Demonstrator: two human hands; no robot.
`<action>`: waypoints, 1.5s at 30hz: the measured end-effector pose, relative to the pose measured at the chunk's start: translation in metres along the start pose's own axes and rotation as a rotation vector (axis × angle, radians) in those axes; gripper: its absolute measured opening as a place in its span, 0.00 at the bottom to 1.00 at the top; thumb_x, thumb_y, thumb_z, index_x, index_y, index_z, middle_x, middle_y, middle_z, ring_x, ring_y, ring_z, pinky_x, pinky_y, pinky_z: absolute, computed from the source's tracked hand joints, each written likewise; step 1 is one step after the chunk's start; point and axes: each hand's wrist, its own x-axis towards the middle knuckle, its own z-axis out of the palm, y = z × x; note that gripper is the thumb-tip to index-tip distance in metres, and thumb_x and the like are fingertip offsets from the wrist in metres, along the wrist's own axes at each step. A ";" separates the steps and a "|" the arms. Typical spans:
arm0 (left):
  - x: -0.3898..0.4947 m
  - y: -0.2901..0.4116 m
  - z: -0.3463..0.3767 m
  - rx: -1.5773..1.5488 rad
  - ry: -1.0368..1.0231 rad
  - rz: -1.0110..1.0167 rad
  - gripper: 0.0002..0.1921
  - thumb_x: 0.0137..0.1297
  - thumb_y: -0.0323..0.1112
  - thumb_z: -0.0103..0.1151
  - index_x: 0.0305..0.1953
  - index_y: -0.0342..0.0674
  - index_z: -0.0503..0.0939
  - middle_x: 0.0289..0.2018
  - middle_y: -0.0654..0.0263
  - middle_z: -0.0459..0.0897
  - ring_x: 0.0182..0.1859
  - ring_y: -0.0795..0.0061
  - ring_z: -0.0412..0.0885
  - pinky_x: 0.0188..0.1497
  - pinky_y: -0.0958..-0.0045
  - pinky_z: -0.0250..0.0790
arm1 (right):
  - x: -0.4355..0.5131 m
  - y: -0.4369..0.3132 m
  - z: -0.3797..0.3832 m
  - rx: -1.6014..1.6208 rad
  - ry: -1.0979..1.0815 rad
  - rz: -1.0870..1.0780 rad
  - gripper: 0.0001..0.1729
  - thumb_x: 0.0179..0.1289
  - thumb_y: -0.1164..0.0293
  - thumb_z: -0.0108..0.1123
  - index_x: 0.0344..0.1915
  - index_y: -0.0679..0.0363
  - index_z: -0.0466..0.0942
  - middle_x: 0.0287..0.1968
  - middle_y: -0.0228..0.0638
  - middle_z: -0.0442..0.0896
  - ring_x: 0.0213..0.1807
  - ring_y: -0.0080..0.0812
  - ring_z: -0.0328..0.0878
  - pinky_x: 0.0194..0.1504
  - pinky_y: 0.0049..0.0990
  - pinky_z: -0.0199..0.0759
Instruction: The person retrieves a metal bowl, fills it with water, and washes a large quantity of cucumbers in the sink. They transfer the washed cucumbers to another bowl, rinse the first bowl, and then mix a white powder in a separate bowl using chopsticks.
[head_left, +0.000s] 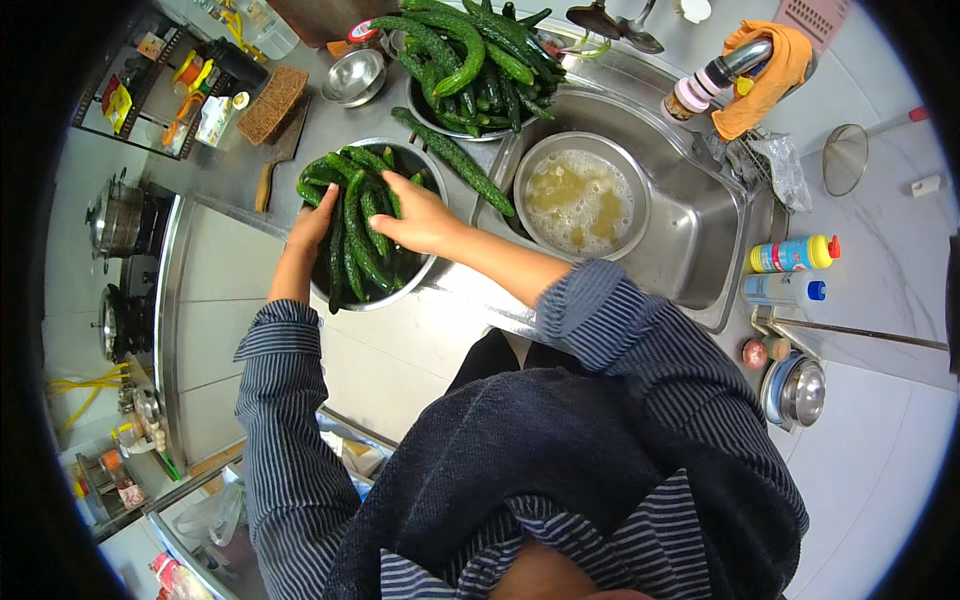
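A bunch of bumpy green cucumbers (360, 244) lies in a stainless steel bowl (409, 289) at the counter's front edge. My left hand (310, 223) holds the bunch from its left side, thumb on top and fingers mostly hidden. From the right, my right hand (417, 216) grips the same bunch, thumb and forefinger spread over it. One long cucumber (454, 160) rests outside the bowl, slanting towards the sink. Behind it, a second metal bowl (420, 101) is heaped with more cucumbers (480, 64).
In the steel sink (686, 259) sits a basin (641, 225) of cloudy, foamy water. A cleaver (289, 146) lies left of the bowl under a brown brush-like block (275, 105). Beyond are a small metal bowl (355, 77) and a faucet (750, 56) draped with an orange cloth (757, 97).
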 end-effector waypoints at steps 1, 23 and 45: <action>-0.008 0.003 -0.001 -0.050 0.010 -0.039 0.38 0.61 0.58 0.57 0.59 0.28 0.68 0.52 0.51 0.77 0.52 0.59 0.78 0.55 0.64 0.68 | -0.010 0.006 -0.014 0.117 -0.011 0.003 0.42 0.57 0.61 0.63 0.65 0.71 0.58 0.59 0.59 0.70 0.62 0.50 0.68 0.63 0.36 0.61; 0.058 0.221 0.179 -0.477 -0.039 0.310 0.40 0.56 0.58 0.64 0.58 0.28 0.69 0.51 0.55 0.78 0.49 0.64 0.78 0.51 0.64 0.72 | 0.158 0.027 -0.232 -0.458 0.244 0.436 0.68 0.35 0.24 0.59 0.51 0.84 0.71 0.55 0.65 0.73 0.60 0.51 0.71 0.59 0.37 0.65; 0.029 0.230 0.152 -0.899 -0.517 0.033 0.23 0.62 0.54 0.58 0.48 0.41 0.79 0.42 0.62 0.84 0.41 0.63 0.82 0.47 0.58 0.76 | 0.166 0.014 -0.213 0.175 0.204 0.166 0.41 0.42 0.52 0.76 0.47 0.76 0.74 0.44 0.49 0.81 0.43 0.36 0.81 0.45 0.30 0.74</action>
